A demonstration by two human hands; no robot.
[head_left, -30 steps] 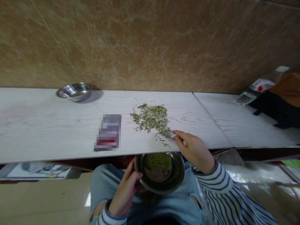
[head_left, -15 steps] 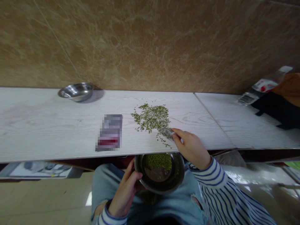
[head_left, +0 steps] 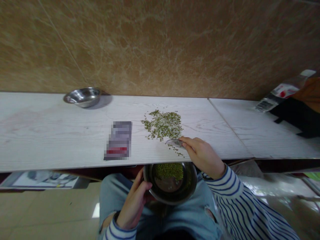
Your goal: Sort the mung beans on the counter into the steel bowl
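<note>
Right grip (head_left: 203,156) pinched on clear plastic piece (head_left: 174,143), tip leftward, long axis sideways, left grip (head_left: 133,203) clasping bowl (head_left: 190,188)

Head view, facing forward and down

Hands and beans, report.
Left hand holding steel bowl; right hand pinching scoop-like piece. Mung beans: some in bowl, rest on counter. Nothing seen blocking.
</note>
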